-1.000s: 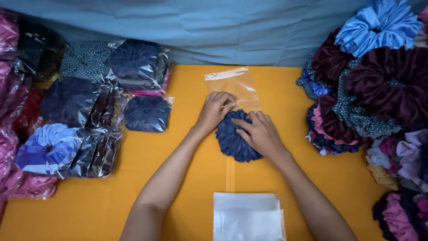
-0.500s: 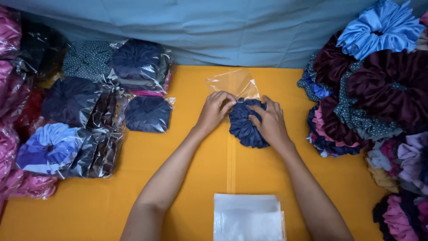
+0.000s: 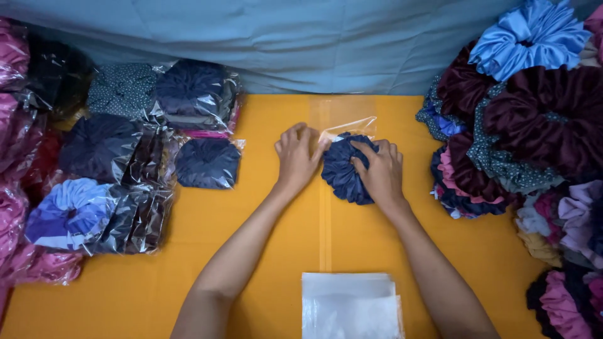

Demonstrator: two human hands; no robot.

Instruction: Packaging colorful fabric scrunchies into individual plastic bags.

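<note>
A dark navy scrunchie [image 3: 342, 172] lies on the orange table [image 3: 264, 251], its far edge at the mouth of a clear plastic bag [image 3: 342, 116]. My right hand [image 3: 379, 172] presses on the scrunchie's right side, fingers curled over it. My left hand [image 3: 298, 157] pinches the bag's open edge at the scrunchie's left. The bag stretches flat toward the blue cloth backdrop.
A stack of clear empty bags [image 3: 350, 306] sits at the near edge. Bagged scrunchies [image 3: 125, 157] are piled on the left. Loose scrunchies in maroon, blue and pink [image 3: 527, 144] are heaped on the right. Blue cloth [image 3: 301, 44] covers the back.
Both hands and the navy scrunchie moved away from me toward the bag's mouth. The bag now lies flatter and stretched toward the backdrop.
</note>
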